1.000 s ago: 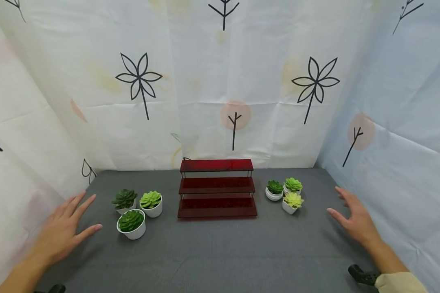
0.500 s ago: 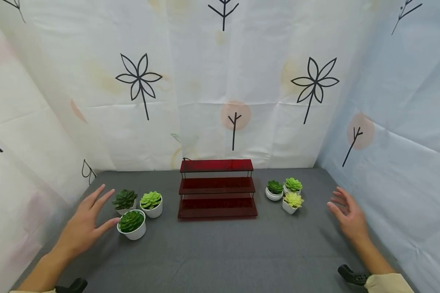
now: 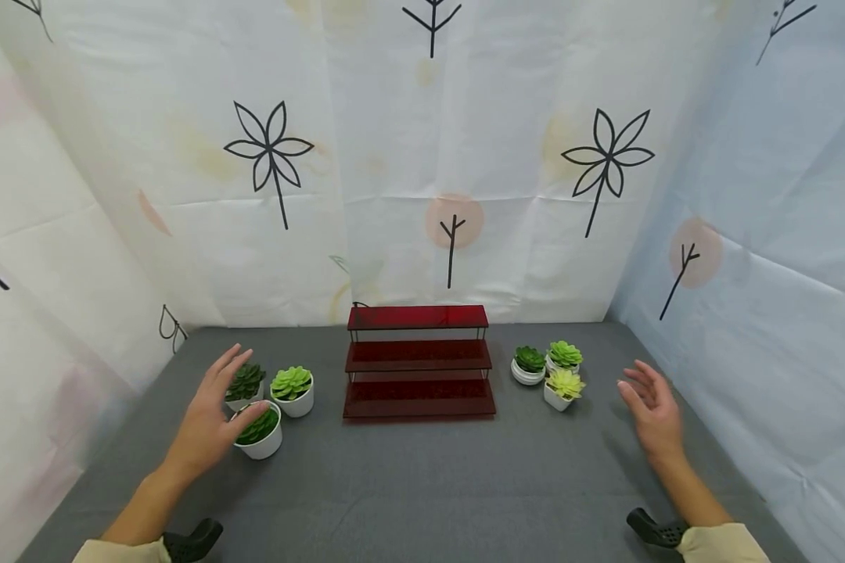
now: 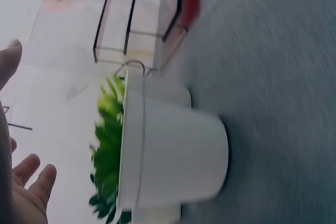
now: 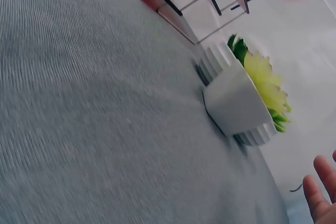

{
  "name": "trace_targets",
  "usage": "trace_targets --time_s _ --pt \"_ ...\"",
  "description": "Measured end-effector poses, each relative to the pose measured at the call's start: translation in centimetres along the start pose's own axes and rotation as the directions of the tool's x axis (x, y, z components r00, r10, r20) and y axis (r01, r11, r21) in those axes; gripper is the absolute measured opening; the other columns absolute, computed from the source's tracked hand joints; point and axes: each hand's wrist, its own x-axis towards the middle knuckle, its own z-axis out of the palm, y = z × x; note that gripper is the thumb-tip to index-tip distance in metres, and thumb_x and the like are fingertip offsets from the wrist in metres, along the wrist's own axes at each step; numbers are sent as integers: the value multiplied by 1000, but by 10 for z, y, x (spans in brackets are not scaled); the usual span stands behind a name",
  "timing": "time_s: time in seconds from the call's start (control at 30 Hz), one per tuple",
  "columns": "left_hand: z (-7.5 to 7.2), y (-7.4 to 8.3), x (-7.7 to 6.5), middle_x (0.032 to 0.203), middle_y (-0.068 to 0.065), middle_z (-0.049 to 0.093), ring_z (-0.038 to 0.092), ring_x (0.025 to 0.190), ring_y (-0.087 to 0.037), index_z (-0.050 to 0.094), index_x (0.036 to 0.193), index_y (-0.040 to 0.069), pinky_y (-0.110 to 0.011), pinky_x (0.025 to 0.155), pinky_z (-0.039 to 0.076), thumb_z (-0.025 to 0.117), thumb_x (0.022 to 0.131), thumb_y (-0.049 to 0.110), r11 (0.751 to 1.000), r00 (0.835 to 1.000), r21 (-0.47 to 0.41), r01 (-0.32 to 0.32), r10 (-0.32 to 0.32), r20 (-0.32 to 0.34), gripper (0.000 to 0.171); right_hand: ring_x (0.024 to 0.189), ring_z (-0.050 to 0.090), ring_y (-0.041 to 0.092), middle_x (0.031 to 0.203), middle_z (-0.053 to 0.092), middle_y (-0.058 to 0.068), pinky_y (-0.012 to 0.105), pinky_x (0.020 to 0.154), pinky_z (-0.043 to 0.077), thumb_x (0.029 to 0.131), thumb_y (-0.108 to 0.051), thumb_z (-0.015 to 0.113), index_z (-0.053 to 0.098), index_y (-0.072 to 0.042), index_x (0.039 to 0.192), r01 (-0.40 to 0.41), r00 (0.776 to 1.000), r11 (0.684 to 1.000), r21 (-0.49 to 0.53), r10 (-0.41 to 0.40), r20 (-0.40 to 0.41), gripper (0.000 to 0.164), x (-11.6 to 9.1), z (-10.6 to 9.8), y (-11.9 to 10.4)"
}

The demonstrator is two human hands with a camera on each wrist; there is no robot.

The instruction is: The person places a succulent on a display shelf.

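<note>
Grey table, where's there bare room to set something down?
The widest free patch of grey table lies in front of the red shelf, between the forearms; a narrow strip separates shelf and right plant trio. Crowded: that trio and the left plant trio, beside the left hand.

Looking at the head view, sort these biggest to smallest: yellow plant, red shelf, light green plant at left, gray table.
1. Gray table
2. Red shelf
3. Light green plant at left
4. Yellow plant

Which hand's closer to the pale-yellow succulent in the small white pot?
Right. The right hand is off to the succulent's right, not touching it. The left hand is much farther, to its left, on the other side of the dark-red three-tier shelf.
</note>
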Motion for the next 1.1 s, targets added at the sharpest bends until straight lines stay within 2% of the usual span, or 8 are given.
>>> trace_targets --time_s 0.2,0.27,0.47,0.57,0.73,0.9,1.0,1.1 --pt "21 11 7 154 -11 31 41 128 -10 38 149 7 -8 99 31 76 79 -4 995 995 -84 -47 39 -95 81 94 59 -3 114 59 -6 8 79 47 96 5 55 50 -12 134 -68 997 969 239 72 -9 42 -3 8 1" --pt "28 19 10 152 -15 33 37 130 -2 39 148 2 -10 100 34 73 79 -10 988 992 -147 -49 31 -122 78 94 60 -2 112 60 -7 8 78 47 96 6 55 50 -19 130 -88 996 952 292 92 -1 42 -4 10 1" --pt "40 63 21 142 -30 37 42 129 -23 38 141 -13 -12 99 37 66 78 -21 948 986 -312 -72 20 -167 70 97 56 -5 114 56 -13 7 79 46 97 0 56 46 -19 133 -133 991 965 225 129 33 42 -7 16 -2" --pt "49 75 22 138 -34 38 43 129 -19 37 140 -15 -12 99 38 65 79 -21 932 986 -356 -71 12 -165 67 99 55 -5 114 55 -12 8 79 46 97 0 56 45 -17 134 -145 989 958 247 137 49 42 -8 20 -2" --pt "71 81 18 139 -31 38 42 128 -7 36 141 -14 -22 102 41 66 83 -17 897 991 -442 4 -64 -121 65 102 55 -3 114 54 -10 10 79 48 99 -4 56 44 -17 133 -174 984 941 289 158 80 39 -11 24 -3" --pt "88 81 18 143 -26 38 41 130 -35 36 144 -9 -51 101 38 67 87 -8 878 988 -470 90 -136 -66 65 101 54 -1 118 51 -7 11 80 48 100 -12 56 40 -10 139 -213 976 946 245 194 96 43 -10 30 -4" --pt "95 80 19 144 -28 36 37 131 -43 36 144 -7 -57 102 34 67 88 -7 859 986 -499 113 -157 -47 65 100 54 -1 118 51 -7 10 80 47 99 -12 58 39 -7 141 -221 974 947 232 203 97 46 -9 32 -4" --pt "100 77 20 146 -29 33 35 133 -42 35 145 -6 -57 105 32 66 89 -6 838 983 -527 144 -182 -21 65 101 53 -2 117 51 -10 9 80 45 98 -10 59 40 -7 142 -214 975 955 205 197 100 48 -9 33 -3"
